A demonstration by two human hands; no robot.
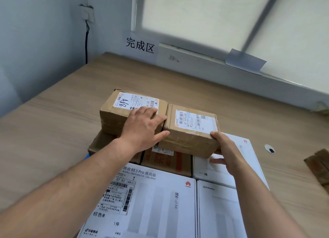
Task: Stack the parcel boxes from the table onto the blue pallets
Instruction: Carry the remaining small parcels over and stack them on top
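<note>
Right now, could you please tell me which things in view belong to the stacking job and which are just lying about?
Job: right brown box, gripped by right hand; A68 box under left hand; white boxes beneath.
Lying about: wall sign, black cable, round grommet, cardboard scrap.

The wall sign [140,45] reads 完成区, brown box label [135,101] A68, white box [160,202] HUAWEI.

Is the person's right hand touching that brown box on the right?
Touching. In the head view the right hand curls its fingertips over the near corner of the right brown box.
</note>
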